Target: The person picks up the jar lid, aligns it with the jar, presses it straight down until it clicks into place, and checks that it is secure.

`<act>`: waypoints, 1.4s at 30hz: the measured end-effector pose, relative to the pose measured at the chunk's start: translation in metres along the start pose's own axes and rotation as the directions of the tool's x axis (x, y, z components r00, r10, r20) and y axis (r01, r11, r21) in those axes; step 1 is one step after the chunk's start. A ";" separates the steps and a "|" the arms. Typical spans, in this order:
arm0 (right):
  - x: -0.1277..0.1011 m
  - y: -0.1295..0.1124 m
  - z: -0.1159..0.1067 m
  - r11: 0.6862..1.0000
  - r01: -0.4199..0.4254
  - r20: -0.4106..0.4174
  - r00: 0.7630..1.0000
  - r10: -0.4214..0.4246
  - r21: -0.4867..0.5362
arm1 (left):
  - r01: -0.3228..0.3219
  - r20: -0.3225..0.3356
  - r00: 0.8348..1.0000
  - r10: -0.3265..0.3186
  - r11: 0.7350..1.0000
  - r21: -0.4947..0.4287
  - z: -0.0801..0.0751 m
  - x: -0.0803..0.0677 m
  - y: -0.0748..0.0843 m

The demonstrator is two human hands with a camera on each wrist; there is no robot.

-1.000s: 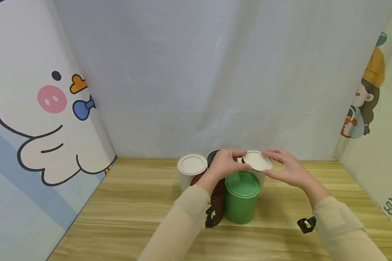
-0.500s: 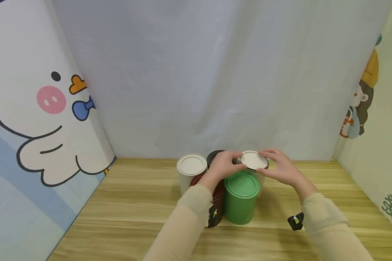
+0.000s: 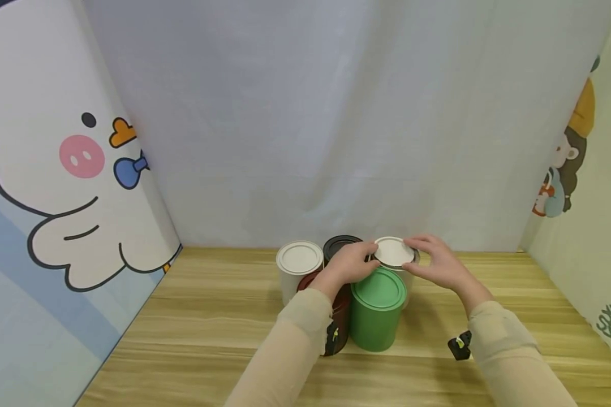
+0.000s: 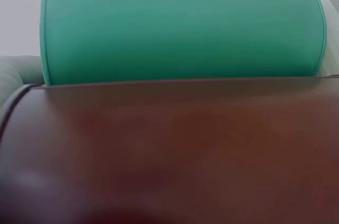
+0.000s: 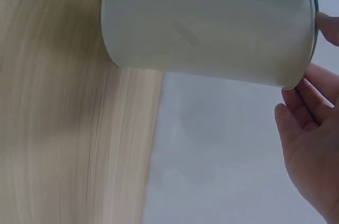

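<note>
A white lid (image 3: 394, 252) lies over the mouth of the back-right white can (image 3: 408, 289), shifted slightly left, with a dark strip of rim showing on its right. My left hand (image 3: 348, 263) holds the lid's left edge between thumb and fingers. The thumb and fingertips of my right hand (image 3: 440, 263) grip the right edge. In the right wrist view the white can (image 5: 206, 28) appears sideways, with my right hand (image 5: 312, 134) at its rim. My left forearm passes over a dark red can (image 3: 340, 325), partly hiding it.
A green lidded can (image 3: 377, 316) stands right in front of the white one. Beside the group are another white lidded can (image 3: 299, 265) and a black can (image 3: 338, 243). All stand on the wooden table (image 3: 209, 316), near the grey cloth backdrop (image 3: 265, 141).
The lid has shifted left across the can's mouth, both hands moving with it; the dark gap once at its left now shows at its right. The other cans stay put.
</note>
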State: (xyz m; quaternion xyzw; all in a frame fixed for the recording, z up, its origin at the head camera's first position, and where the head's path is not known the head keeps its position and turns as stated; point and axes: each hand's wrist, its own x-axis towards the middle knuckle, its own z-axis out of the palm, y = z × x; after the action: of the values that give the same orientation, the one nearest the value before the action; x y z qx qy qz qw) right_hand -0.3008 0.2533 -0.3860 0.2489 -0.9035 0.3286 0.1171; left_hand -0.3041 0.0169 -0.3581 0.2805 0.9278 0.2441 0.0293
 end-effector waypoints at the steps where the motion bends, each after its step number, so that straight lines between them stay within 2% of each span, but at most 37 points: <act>1: 0.000 0.001 0.001 1.000 0.003 -0.006 1.000 -0.003 -0.005 | 0.003 0.005 1.000 -0.003 1.000 -0.004 0.000 0.000 0.000; 5: -0.001 0.004 0.002 1.000 0.000 -0.007 1.000 0.000 0.009 | -0.008 0.026 1.000 0.008 1.000 -0.009 0.001 0.000 -0.002; 12: -0.004 0.003 -0.001 0.999 -0.028 0.019 0.999 0.028 0.037 | -0.120 0.045 0.992 0.116 0.988 0.100 0.001 0.003 -0.003; 14: -0.004 0.002 -0.002 0.998 -0.038 0.027 0.999 0.037 0.043 | -0.131 0.056 0.991 0.125 0.984 0.120 0.001 0.003 -0.002; 22: -0.004 0.000 -0.002 0.999 -0.031 0.028 0.999 0.030 0.034 | -0.124 0.112 0.988 0.106 0.977 0.173 0.000 -0.003 -0.001; 29: -0.001 0.000 -0.005 0.999 0.039 0.002 0.999 -0.039 -0.018 | -0.171 0.133 0.981 0.138 0.944 0.283 -0.002 -0.009 -0.001; 35: 0.005 0.001 -0.004 0.995 0.073 0.039 0.997 -0.070 -0.074 | -0.200 0.148 0.977 0.155 0.909 0.367 -0.001 -0.013 -0.003; 42: 0.011 -0.005 -0.005 0.989 0.084 0.094 0.993 -0.073 -0.119 | -0.195 0.148 0.978 0.149 0.906 0.377 0.000 -0.016 -0.003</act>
State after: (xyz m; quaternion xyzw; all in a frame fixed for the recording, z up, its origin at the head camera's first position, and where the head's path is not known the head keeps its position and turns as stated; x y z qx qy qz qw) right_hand -0.3075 0.2490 -0.3754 0.2911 -0.9159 0.2561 0.1043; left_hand -0.2922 0.0062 -0.3613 0.3753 0.9260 0.0400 0.0050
